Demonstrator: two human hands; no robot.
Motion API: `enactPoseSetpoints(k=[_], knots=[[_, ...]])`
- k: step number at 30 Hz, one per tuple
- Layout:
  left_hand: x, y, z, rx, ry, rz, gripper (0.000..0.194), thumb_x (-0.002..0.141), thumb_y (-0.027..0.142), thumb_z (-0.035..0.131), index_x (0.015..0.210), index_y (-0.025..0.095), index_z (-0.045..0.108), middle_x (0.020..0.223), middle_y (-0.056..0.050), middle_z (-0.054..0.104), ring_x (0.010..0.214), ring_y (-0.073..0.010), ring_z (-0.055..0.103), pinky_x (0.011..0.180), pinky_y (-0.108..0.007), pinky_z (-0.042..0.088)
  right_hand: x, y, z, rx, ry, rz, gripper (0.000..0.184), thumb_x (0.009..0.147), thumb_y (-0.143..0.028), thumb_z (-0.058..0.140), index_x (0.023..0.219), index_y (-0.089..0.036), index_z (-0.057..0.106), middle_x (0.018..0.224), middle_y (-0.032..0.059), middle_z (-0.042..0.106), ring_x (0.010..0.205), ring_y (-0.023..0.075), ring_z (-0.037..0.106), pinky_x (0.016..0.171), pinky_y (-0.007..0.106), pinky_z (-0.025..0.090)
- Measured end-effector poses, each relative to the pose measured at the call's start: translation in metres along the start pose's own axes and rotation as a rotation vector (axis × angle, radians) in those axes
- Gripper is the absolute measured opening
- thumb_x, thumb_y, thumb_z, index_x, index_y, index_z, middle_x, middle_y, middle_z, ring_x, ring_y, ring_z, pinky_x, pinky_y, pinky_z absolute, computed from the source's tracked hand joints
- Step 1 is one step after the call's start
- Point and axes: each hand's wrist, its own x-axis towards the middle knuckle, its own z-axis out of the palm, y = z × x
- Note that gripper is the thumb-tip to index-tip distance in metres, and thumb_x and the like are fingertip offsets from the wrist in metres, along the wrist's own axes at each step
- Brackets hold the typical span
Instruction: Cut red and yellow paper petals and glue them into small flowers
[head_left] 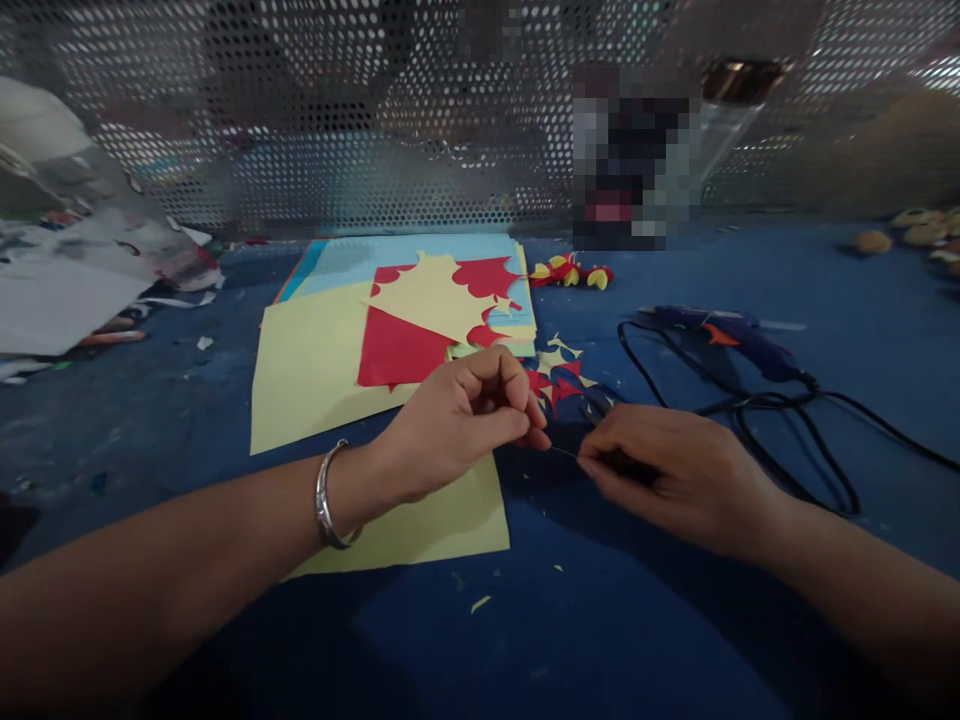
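A fine, pale thread or wire point(564, 452) runs between my two hands over the blue table. My left hand point(480, 410), with a silver bangle at the wrist, is closed in a pinch at one end of it. The fingertips of my right hand point(667, 465) are pressed together on the other end. Behind them lie red and yellow paper scraps point(559, 375). Under my left forearm is a sheet of yellow paper point(450, 520). Further back, cut red paper point(390, 350) and cut yellow paper point(431, 295) rest on stacked coloured sheets.
A blue glue gun point(739, 335) lies at the right, its black cord point(802, 400) looping near my right hand. Small red and yellow paper pieces point(570, 270) sit behind the scraps. A perforated metal panel point(337, 120) closes off the back. White papers point(67, 290) are at the left.
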Motion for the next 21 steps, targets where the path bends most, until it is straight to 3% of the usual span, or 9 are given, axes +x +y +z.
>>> enactPoseSetpoints(k=[4,12,21], knots=[[-0.0007,0.0000,-0.0007,-0.037,0.058,0.000,0.020,0.089,0.002,0.065,0.081,0.017,0.055,0.081,0.003,0.071,0.078,-0.0098,0.078,0.074,-0.020,0.061,0.0012,0.0004,0.0033,0.011,0.007,0.021,0.011,0.101,-0.018,0.059,0.091,-0.021,0.064,0.073,-0.0007,0.067,0.062,0.0123,0.063,0.058,0.025,0.047],[0.0003,-0.0019,0.0000,0.021,0.049,0.031,0.014,0.098,0.006,0.059,0.090,0.017,0.054,0.091,-0.002,0.074,0.087,-0.0128,0.080,0.078,-0.023,0.063,0.0007,-0.0010,0.0032,0.012,0.034,0.018,0.010,0.101,-0.017,0.060,0.092,-0.021,0.063,0.074,-0.0010,0.067,0.063,0.0120,0.064,0.061,0.025,0.049],[-0.0050,-0.0005,-0.0022,0.197,-0.001,0.147,0.017,0.088,0.005,0.069,0.093,0.018,0.058,0.093,-0.002,0.071,0.091,-0.0133,0.078,0.083,-0.025,0.061,0.0015,-0.0022,0.0032,0.020,0.025,0.007,0.010,0.102,-0.017,0.059,0.093,-0.021,0.062,0.075,0.0001,0.068,0.064,0.0132,0.065,0.062,0.026,0.051]])
